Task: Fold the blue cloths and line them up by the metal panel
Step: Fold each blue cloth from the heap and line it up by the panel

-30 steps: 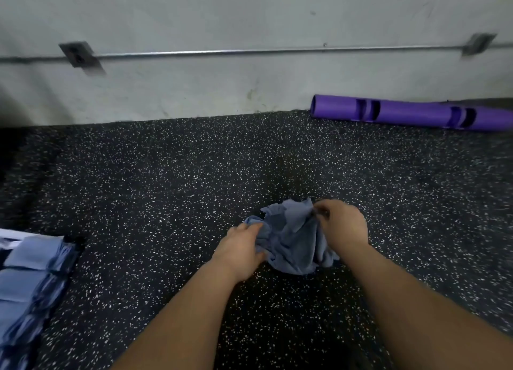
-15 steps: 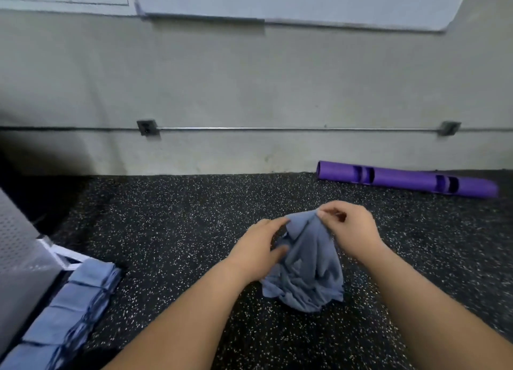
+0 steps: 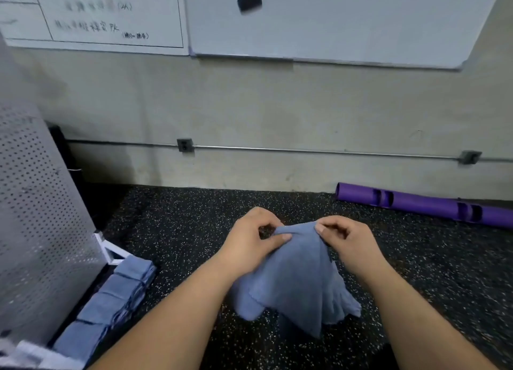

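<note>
We see no bin or basket here; the nearest thing to a holder is the row of folded blue cloths [image 3: 111,300], four or so visible, lying edge to edge on the floor along the foot of the perforated metal panel [image 3: 36,230] at the left. A white bracket [image 3: 109,249] at the panel's base sits just beyond the far end of the row.

In the middle, we see both hands pinching one unfolded blue cloth [image 3: 297,280] by its top edge. The left hand [image 3: 252,242] has its grip closed on the cloth between thumb and forefinger, and the right hand [image 3: 347,242] has its grip closed on the same edge just beside it. The cloth hangs down from the two pinches in loose, crumpled folds; we cannot tell whether its lower end touches the floor.

The floor [image 3: 180,230] is dark rubber with white speckles. A purple tube [image 3: 422,205] with cut-out slots lies by the base of the wall at the right. The wall is pale and scuffed, with a thin metal conduit [image 3: 319,150] running across it through a small junction box [image 3: 185,145]. Above hang whiteboards [image 3: 347,22]; the left one bears blurred writing, the right a dark eraser [image 3: 249,0].
</note>
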Action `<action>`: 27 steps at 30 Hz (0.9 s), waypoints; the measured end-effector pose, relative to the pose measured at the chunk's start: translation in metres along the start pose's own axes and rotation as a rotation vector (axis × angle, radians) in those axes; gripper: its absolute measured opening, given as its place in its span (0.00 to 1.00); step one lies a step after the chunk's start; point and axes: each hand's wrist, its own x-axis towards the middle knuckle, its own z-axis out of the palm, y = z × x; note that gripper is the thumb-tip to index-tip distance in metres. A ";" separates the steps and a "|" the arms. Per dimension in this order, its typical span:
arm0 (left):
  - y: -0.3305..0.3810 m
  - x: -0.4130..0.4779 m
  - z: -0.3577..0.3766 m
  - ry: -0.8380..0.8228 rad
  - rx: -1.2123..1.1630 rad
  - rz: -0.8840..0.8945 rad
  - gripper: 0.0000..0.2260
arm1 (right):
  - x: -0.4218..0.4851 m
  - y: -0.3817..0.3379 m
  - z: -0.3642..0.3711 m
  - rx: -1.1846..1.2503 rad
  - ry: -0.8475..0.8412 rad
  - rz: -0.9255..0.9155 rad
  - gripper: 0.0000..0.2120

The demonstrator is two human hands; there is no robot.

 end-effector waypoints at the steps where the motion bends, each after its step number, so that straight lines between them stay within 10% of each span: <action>1: 0.000 -0.001 -0.003 -0.008 -0.020 -0.023 0.04 | 0.001 -0.001 0.006 -0.026 -0.013 0.006 0.07; 11: -0.022 0.014 -0.008 0.218 -0.288 -0.347 0.16 | 0.006 -0.010 0.083 -0.062 -0.221 -0.046 0.14; 16: -0.017 0.036 -0.012 0.003 -0.477 -0.536 0.15 | 0.028 0.005 0.100 -0.181 -0.151 0.013 0.17; 22: -0.042 0.058 -0.011 -0.074 -0.518 -0.459 0.10 | 0.073 0.024 0.099 -0.122 -0.048 0.086 0.02; 27: -0.066 0.074 -0.010 0.048 -0.290 -0.364 0.09 | 0.096 0.038 0.099 0.018 0.034 0.161 0.12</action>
